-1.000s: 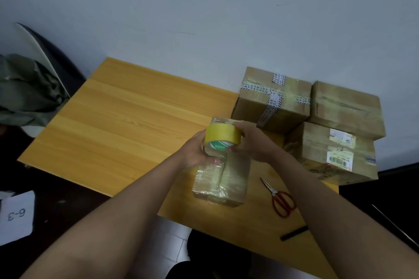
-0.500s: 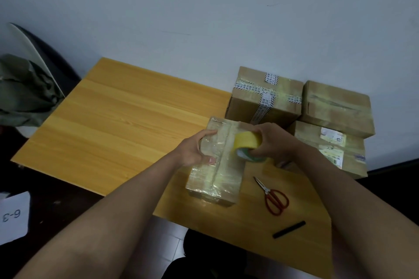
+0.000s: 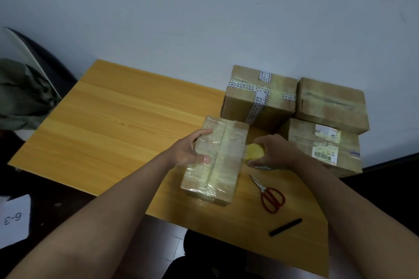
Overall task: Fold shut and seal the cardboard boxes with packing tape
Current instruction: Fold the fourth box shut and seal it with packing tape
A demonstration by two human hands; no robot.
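A small cardboard box (image 3: 224, 161), closed and covered in shiny clear tape, lies on the wooden table (image 3: 113, 133) in front of me. My left hand (image 3: 190, 150) grips its left side, thumb on top and fingers along the far left edge. Just right of the box, my right hand (image 3: 276, 154) holds a yellow roll of packing tape (image 3: 255, 151) low beside the box's right side. A stretch of tape appears to run from the roll over the box's right edge.
Three sealed cardboard boxes (image 3: 260, 95) (image 3: 331, 104) (image 3: 326, 147) stand at the back right against the wall. Red-handled scissors (image 3: 269, 195) and a black marker (image 3: 285, 227) lie near the front right. A paper marked 6-3 (image 3: 13, 217) lies on the floor at left.
My right hand carried the tape roll from above the box's top down and to the right, beside the box. My left hand stayed on the box's left side.
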